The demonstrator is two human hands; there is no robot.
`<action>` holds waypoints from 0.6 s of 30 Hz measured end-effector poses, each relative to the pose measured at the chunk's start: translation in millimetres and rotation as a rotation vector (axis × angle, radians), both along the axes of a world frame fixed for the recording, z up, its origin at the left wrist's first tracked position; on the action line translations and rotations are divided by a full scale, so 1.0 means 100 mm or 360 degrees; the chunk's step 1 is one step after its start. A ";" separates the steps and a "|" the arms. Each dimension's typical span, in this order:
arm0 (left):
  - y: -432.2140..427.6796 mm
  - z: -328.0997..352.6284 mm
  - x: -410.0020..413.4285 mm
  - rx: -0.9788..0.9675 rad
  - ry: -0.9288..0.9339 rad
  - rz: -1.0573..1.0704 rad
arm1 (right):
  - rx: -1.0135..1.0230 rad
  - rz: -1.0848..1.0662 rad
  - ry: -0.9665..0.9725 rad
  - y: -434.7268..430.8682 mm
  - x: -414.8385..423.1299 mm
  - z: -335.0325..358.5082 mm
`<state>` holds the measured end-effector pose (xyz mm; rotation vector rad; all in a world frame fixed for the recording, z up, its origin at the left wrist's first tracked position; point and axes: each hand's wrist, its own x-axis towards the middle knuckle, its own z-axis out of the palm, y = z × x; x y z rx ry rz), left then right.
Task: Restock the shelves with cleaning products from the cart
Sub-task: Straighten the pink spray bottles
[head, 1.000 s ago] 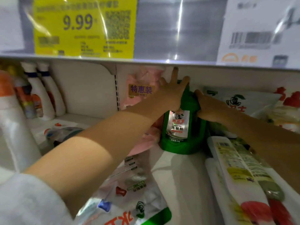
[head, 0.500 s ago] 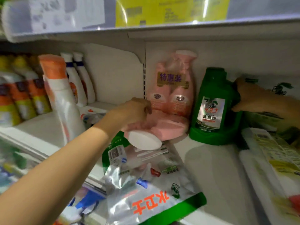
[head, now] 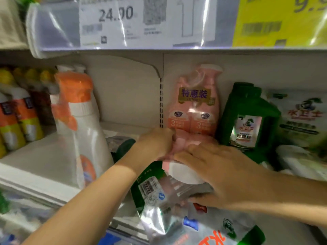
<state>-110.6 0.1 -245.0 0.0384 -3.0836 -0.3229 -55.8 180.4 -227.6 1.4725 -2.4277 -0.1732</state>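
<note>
Shelving fills the view: a white shelf [head: 44, 161] runs from near left to far right, and above it hangs a clear price strip [head: 53, 32] with a white tag [head: 115, 16] reading 24.00 and a yellow tag [head: 279, 20] to its right. A silver pouch [head: 168, 221] with green trim lies flat at the near edge of the shelf. To the left stands a white bottle [head: 92, 138] with an orange cap, and further left a row of yellow and orange bottles [head: 19, 121]. At the back, a pink twin pack [head: 194, 106] stands upright against the rear wall, with a green jug [head: 247, 110] just beside it on the right and a white bag [head: 300, 117] beyond that.

In front of the twin pack a second pink pack [head: 178, 145] lies on its side, its white cap [head: 184, 174] pointing toward the near edge and overlapping the pouch. The left grip [head: 155, 144] is curled around the far left end of this lying pack, grasping it. The right grip [head: 212, 165] rests on top of it, fingers fairly straight and released, reaching leftward above the cap; the thumb is hidden.
</note>
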 end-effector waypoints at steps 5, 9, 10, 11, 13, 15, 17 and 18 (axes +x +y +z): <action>-0.06 0.03 -0.01 0.0232 0.0010 0.0036 | 0.0034 -0.0058 0.0190 -0.09 0.01 -0.08; -0.14 0.08 0.01 0.0731 0.0098 0.0001 | -0.0203 -0.0106 0.0048 -0.04 -0.05 0.10; -0.13 0.10 0.03 0.0918 0.0210 -0.0003 | -0.0317 -0.0143 -0.0007 -0.03 -0.08 0.16; -0.11 0.11 0.03 0.1076 0.0367 -0.0010 | -0.0433 -0.0157 -0.0026 -0.01 -0.13 0.22; -0.05 0.15 0.02 0.1258 0.0682 -0.0045 | -0.0547 -0.0197 -0.0027 0.00 -0.23 0.36; 0.03 0.19 0.00 0.1308 0.0833 -0.0134 | -0.0551 -0.0260 -0.0078 0.03 -0.36 0.49; 0.09 0.25 -0.03 0.1199 0.0908 -0.0208 | -0.0609 -0.0276 -0.0068 0.09 -0.52 0.59; 0.10 0.27 -0.06 0.1105 0.0937 -0.0244 | -0.0642 -0.0272 -0.0058 0.11 -0.60 0.63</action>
